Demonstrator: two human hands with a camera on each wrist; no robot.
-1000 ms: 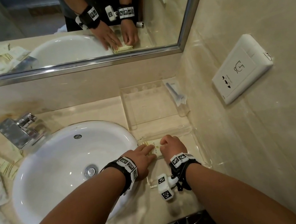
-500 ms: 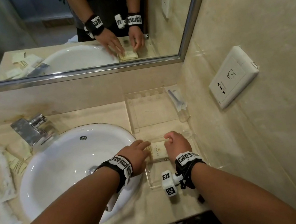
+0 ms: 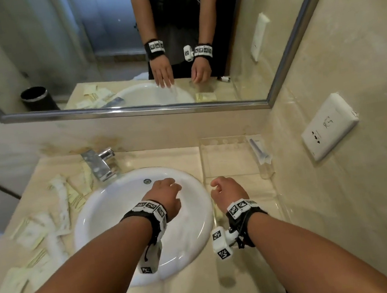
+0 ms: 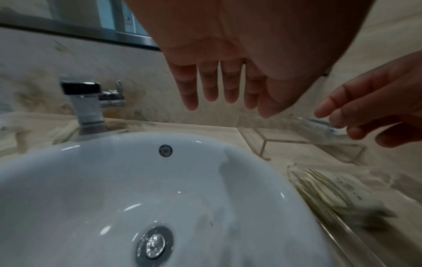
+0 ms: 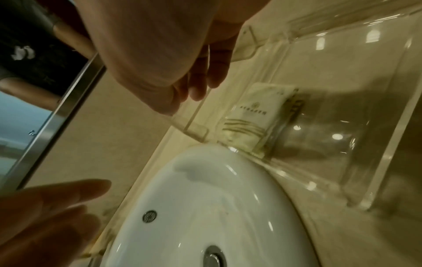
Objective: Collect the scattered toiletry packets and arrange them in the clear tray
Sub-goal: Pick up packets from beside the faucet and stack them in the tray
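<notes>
The clear tray (image 3: pixel 274 199) sits on the counter right of the sink; its wall shows in the right wrist view (image 5: pixel 385 101). A small stack of cream toiletry packets (image 5: pixel 251 115) lies flat in its left end, also seen in the left wrist view (image 4: pixel 331 189). My right hand (image 3: pixel 223 187) hovers above the tray, fingers loosely curled (image 5: pixel 196 81), holding nothing. My left hand (image 3: pixel 166 190) hangs over the sink basin with straight, spread fingers (image 4: pixel 223 86) and is empty. Several more packets (image 3: pixel 31 230) lie scattered on the counter left of the sink.
The white sink (image 3: pixel 112 216) fills the middle of the counter, with a chrome faucet (image 3: pixel 99 163) behind it. A second clear stand (image 3: pixel 227 159) at the back holds one wrapped item (image 3: pixel 259 149). A wall socket (image 3: pixel 327 126) and the wall close off the right side.
Both hands have lifted off the packets in the tray. The left hand has moved left over the sink and opened; the right hand has risen above the tray.
</notes>
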